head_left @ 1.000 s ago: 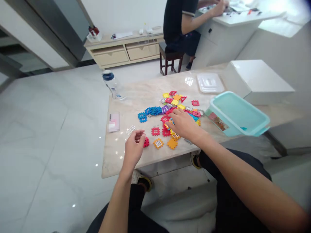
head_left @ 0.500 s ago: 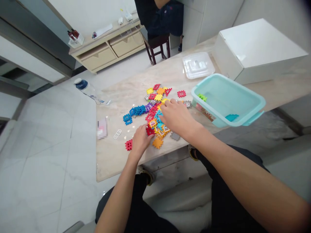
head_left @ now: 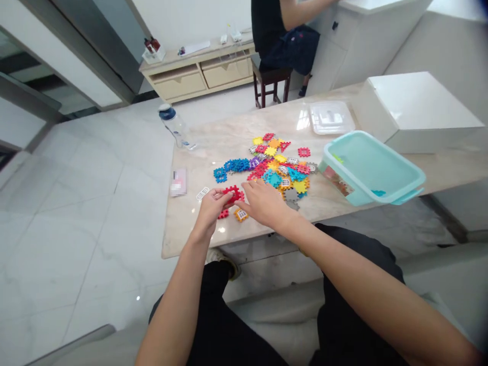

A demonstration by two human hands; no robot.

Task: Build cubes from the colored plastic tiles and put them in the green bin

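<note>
My left hand (head_left: 210,207) pinches a red square interlocking block piece (head_left: 231,193) with notched edges, held just above the table. Close to its right side is my right hand (head_left: 267,204), palm down, thumb and fingers apart, with nothing visible in it. Below the two hands lie an orange piece with a white window grid (head_left: 241,214) and another red piece (head_left: 223,214), partly covered. Beyond my right hand spreads a loose pile of notched pieces, among them a yellow piece (head_left: 300,187), a grey piece (head_left: 291,194) and a row of blue pieces (head_left: 237,165).
A teal bin (head_left: 385,173) with a few pieces inside stands at the right. Behind it are a clear lid (head_left: 331,118) and a white box (head_left: 419,101). A water bottle (head_left: 176,127) and a pink card (head_left: 179,183) lie at the left. A person (head_left: 282,40) sits beyond the table.
My left hand has lifted a red piece off the table. My right hand has come back from the pile towards the left hand. The camera view has shifted.
</note>
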